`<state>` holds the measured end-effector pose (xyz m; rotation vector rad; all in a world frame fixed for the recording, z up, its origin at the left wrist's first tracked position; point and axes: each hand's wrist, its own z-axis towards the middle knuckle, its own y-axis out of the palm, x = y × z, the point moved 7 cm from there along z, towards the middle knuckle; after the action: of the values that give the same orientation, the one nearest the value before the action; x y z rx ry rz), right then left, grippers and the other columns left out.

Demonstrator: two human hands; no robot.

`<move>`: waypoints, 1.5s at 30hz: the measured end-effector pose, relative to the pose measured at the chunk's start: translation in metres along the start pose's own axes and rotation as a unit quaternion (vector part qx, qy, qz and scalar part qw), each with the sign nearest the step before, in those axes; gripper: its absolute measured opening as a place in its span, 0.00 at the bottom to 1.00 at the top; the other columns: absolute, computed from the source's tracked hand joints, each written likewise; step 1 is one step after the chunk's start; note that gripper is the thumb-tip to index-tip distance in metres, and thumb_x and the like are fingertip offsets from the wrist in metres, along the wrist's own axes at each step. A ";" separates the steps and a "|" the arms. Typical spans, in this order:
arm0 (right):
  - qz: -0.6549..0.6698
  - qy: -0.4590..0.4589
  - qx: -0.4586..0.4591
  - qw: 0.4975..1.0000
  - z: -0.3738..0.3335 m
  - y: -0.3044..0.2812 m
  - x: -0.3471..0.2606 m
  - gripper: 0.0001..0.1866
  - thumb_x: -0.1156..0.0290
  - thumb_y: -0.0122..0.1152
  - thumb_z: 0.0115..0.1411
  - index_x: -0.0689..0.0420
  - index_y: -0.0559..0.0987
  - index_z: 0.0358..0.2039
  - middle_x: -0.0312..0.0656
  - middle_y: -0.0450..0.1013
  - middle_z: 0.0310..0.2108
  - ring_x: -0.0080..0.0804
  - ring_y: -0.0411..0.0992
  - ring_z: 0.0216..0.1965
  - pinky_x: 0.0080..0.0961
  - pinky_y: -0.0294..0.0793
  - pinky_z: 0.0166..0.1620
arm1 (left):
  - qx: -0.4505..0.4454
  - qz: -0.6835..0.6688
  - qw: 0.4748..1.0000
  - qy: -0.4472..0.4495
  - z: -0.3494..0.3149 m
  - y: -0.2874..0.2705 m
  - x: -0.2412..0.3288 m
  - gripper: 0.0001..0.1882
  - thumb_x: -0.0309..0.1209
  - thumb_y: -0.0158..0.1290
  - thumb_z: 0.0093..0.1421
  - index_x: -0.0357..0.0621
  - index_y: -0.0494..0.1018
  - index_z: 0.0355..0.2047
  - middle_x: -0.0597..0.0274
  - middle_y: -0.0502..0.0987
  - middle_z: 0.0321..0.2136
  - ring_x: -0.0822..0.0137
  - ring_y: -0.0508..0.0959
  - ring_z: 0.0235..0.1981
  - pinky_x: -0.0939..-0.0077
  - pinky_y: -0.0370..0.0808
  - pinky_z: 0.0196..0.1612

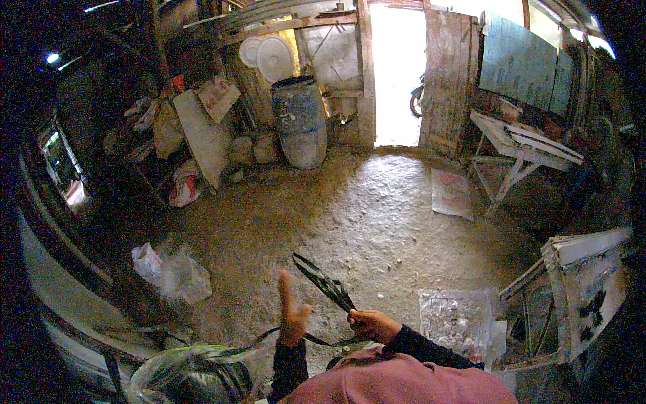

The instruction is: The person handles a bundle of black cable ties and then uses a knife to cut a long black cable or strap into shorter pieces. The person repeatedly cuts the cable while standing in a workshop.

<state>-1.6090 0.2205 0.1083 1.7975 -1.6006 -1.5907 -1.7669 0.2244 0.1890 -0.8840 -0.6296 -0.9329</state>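
Note:
Dark, shiny flat strips (323, 281), like folded plastic strapping, stick out forward and to the left from my right hand (374, 326). That hand's fingers are closed round their near end. My left hand (292, 313) is raised beside them with fingers stretched out and apart, and nothing shows in it. A dark band also runs low behind my left wrist, from near my right hand toward a clear plastic bag (196, 374) at the lower left. Something dark is inside this bag. Whether the band joins the strips is hidden.
Crumpled plastic bags (180, 273) lie on the earth floor at left. A blue barrel (299, 124) stands by the far wall, left of the bright open doorway (398, 81). At right are a white wooden bench (521, 138), a flat sack (452, 193) and a white frame (582, 296).

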 end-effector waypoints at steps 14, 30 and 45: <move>-0.288 -0.018 0.018 0.957 0.006 -0.021 0.006 0.12 0.69 0.44 0.57 0.59 0.72 0.37 0.37 0.69 0.29 0.21 0.67 0.27 0.20 0.69 0.29 | -0.320 0.215 0.921 0.057 -0.034 0.093 0.001 0.26 0.32 0.48 0.49 0.60 0.60 0.51 0.68 0.64 0.47 0.63 0.58 0.54 0.34 0.33 0.51; -0.550 -0.390 -0.009 0.739 -0.036 0.027 -0.044 0.13 0.67 0.42 0.59 0.62 0.72 0.36 0.38 0.69 0.31 0.23 0.67 0.31 0.21 0.67 0.34 | -0.265 0.060 0.960 0.060 -0.030 0.094 0.007 0.27 0.30 0.47 0.50 0.45 0.59 0.52 0.56 0.72 0.27 0.60 0.72 0.29 0.72 0.68 0.36; -0.286 -0.235 0.038 0.928 -0.034 0.029 -0.053 0.09 0.68 0.49 0.57 0.60 0.72 0.32 0.36 0.69 0.32 0.21 0.65 0.34 0.20 0.64 0.41 | -0.214 -0.261 0.922 -0.189 -0.033 0.080 -0.014 0.18 0.36 0.40 0.59 0.44 0.63 0.48 0.70 0.68 0.24 0.78 0.63 0.21 0.84 0.63 0.26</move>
<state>-1.5865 0.2385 0.1711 2.1817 -1.3824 -2.4000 -1.6998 0.2261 0.1321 -1.3411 -1.0505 -1.4300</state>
